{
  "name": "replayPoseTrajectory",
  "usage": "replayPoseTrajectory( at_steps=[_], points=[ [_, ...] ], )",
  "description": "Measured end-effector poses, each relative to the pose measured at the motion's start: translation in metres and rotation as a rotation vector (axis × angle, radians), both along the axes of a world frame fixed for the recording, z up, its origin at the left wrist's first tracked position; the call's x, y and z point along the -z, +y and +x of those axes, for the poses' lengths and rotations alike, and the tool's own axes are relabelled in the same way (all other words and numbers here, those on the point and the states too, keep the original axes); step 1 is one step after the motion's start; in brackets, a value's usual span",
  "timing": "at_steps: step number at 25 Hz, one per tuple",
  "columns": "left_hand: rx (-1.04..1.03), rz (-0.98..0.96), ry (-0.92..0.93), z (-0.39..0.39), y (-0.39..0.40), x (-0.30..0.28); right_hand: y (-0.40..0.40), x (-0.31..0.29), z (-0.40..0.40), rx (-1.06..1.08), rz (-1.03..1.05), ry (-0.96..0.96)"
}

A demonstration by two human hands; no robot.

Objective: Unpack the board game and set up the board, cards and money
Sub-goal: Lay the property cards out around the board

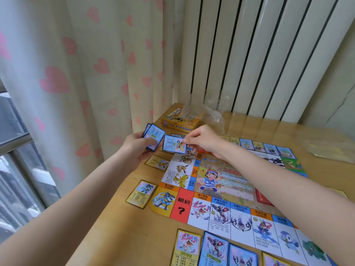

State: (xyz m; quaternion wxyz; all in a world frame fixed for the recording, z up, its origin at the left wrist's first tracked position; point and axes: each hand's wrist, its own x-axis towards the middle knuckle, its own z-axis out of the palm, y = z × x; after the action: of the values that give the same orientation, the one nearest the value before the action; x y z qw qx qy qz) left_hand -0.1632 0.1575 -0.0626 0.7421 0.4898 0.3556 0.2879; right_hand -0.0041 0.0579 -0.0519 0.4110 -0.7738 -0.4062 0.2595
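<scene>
Both bare forearms reach forward over the light wooden table (119,217) toward its far left corner. The left hand (134,145) is turned palm-up with its fingers curled under a small fanned stack of blue-bordered cards (151,136), thumb on top, so its grip is closed around that stack. The right hand (203,140) comes in from the right with the wrist bent down; thumb and forefinger pinch the right edge of a single blue-bordered card with a character picture (174,144), held level just beside the stack and above the table.

The colourful paper game board (217,191) lies flat across the middle of the table, its printed squares running along its edges. Cards lie around it: a yellow-bordered card (141,193) off the board's near left corner, a smaller yellow-bordered card (158,162) along the left side under the hands, a row of yellow and blue cards (215,250) along the near edge, and another row of cards (267,147) along the board's far side.

In the far left corner of the table stands the yellow cardboard game box (180,120), with crumpled clear plastic wrap (209,112) resting against it. A pale yellowish sheet (334,152) lies toward the right edge, blurred. A cream curtain with pink hearts (76,64) hangs to the left.
</scene>
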Motion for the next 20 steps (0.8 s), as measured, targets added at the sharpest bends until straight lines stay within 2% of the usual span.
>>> replayPoseTrajectory(
  at_steps=[7, 13, 17, 20],
  points=[
    [-0.091, 0.037, -0.032, -0.004, 0.023, 0.009, 0.028, 0.012, 0.002, 0.075, 0.062, -0.018],
    [-0.049, 0.021, 0.0, -0.004, 0.019, 0.019, 0.046, 0.028, -0.002, 0.042, -0.07, -0.071],
    [-0.041, 0.005, 0.012, -0.001, 0.017, 0.022, 0.052, 0.039, -0.001, 0.05, -0.172, -0.295],
    [0.024, 0.005, 0.03, 0.0, 0.012, 0.026, 0.054, 0.045, -0.006, 0.061, -0.175, -0.388]
  ],
)
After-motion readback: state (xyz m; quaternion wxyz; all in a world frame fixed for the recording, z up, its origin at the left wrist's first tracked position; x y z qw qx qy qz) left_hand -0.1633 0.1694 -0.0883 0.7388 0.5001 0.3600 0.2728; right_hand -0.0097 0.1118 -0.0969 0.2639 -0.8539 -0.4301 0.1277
